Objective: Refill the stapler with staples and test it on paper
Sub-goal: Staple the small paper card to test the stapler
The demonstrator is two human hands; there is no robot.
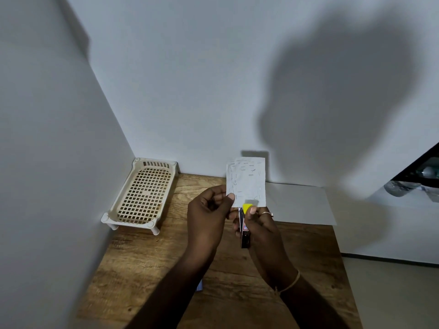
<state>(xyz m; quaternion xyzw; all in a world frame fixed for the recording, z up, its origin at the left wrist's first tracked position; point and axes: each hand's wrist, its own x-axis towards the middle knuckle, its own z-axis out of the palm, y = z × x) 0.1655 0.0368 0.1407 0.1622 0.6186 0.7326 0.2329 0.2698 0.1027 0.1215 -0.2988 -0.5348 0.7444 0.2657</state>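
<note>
Your left hand (209,210) pinches the lower left edge of a small white sheet of paper (247,180), thumb on the near face, holding it upright above the wooden counter (147,264). The sheet is already peppered with many short staples across its face. Your right hand (257,224) is closed around a small dark stapler with a yellow tip (245,224), thumb pressing on the yellow end, and the stapler's nose meets the paper's bottom edge; you cannot tell from here whether the paper sits between its jaws. A ring shows on one finger of that hand and a thin band on its wrist. To the left, against the wall, stands a cream plastic lattice tray on short legs (142,193). A larger white sheet (301,203) lies flat on the counter behind your hands.
</note>
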